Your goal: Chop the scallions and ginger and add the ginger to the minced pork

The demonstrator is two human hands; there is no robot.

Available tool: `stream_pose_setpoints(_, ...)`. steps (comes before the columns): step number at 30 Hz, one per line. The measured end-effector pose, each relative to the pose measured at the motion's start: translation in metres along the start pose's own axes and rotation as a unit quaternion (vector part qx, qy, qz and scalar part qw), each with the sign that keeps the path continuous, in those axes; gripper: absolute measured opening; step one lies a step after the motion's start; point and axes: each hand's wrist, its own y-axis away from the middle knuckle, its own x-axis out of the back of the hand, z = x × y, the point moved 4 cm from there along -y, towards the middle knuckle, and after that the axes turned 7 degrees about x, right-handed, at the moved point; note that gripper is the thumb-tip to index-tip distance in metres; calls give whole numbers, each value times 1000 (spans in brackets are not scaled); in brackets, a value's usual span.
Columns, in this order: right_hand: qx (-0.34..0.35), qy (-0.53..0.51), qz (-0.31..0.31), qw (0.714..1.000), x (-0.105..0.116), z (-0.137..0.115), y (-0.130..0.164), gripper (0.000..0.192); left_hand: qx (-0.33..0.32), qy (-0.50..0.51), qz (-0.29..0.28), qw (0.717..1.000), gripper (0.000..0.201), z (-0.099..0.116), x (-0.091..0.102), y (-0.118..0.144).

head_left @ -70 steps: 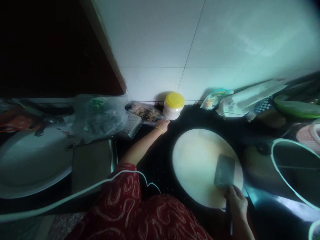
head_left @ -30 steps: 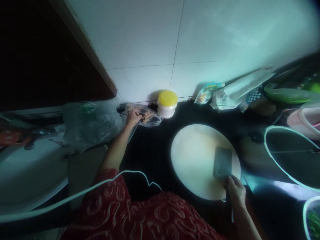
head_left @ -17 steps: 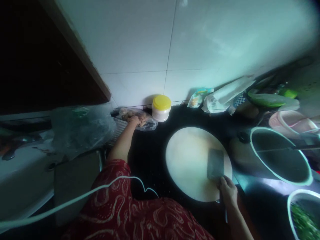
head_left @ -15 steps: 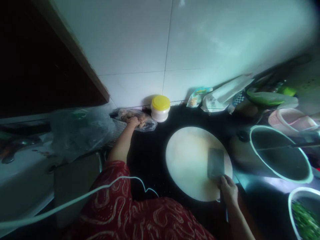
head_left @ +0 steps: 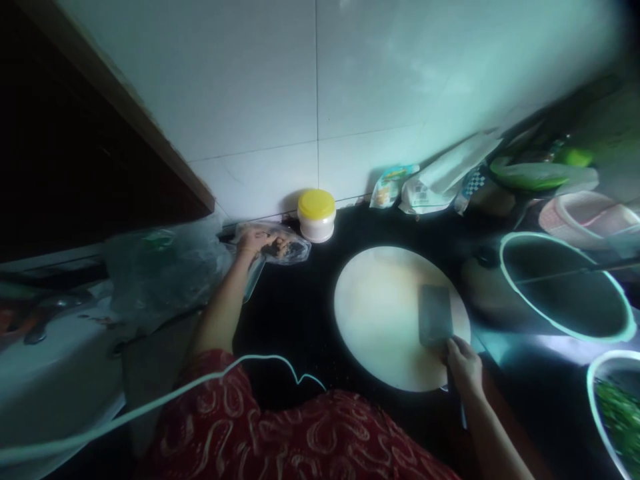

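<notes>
Here the counter [head_left: 300,313] is a dark, glossy slab, and on it sits a round, pale cutting board [head_left: 385,320], smooth and matte. A flat rectangular cleaver [head_left: 435,315] lies with its grey blade on the right part of the board, and the right hand [head_left: 465,365] is wrapped around its handle at the board's near right edge, fingers curled shut on the grip. Far off to the left, the left hand [head_left: 253,240] reaches to the back of the counter and rests on a crinkled clear plastic bag [head_left: 280,243] with brownish lumps inside; the fingers bend down over the bag's left end, though I cannot tell whether they pinch it or only press on it. Just right of the bag stands a squat white jar with a yellow lid [head_left: 316,213], against the white tiled wall [head_left: 320,80]. A bigger, cloudy plastic bag [head_left: 165,267] bulges to the left of the hand, near a white basin [head_left: 50,360]. Between the bag at the back and the board there is a bare stretch of dark counter. The right side is crowded: a large round pot with a pale rim [head_left: 565,287] sits close beside the board, a bowl of chopped greens [head_left: 617,407] nearer, and flat packets [head_left: 435,180] lean along the wall. A thin white cable [head_left: 200,380] loops over the red patterned sleeve [head_left: 240,427].
</notes>
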Motion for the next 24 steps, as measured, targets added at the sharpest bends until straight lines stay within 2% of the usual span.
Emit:
stream_pose_setpoints(2,-2,-23,1,1000,0,1,-1,62,14,143,-31,989,57,2,-4,17)
stream_pose_setpoints(3,-3,-45,1,999,1,1,-2,63,15,210,-66,975,61,5,-9,29)
stream_pose_setpoints(5,-1,-86,-6,996,3,3,-4,62,14,314,-164,935,68,16,-20,58)
stream_pose_setpoints(7,9,-103,-18,994,7,3,-7,61,18,397,-259,880,69,28,-31,91)
stream_pose_setpoints(10,17,-106,-11,994,18,1,-10,63,5,452,-331,828,60,43,-40,136)
stream_pose_setpoints(13,8,-112,14,994,29,0,-9,64,-37,488,-353,797,50,51,-43,170)
stream_pose_setpoints(15,2,-116,18,993,34,2,-8,62,-66,480,-359,797,48,54,-45,186)
stream_pose_setpoints(17,0,-126,-7,992,34,6,-8,59,-82,466,-359,805,49,54,-49,200)
stream_pose_setpoints(21,18,-134,-79,988,32,8,-14,47,-42,494,-340,799,46,48,-60,222)
stream_pose_setpoints(24,61,-109,-78,989,36,-1,-29,36,8,541,-315,780,41,38,-69,242)
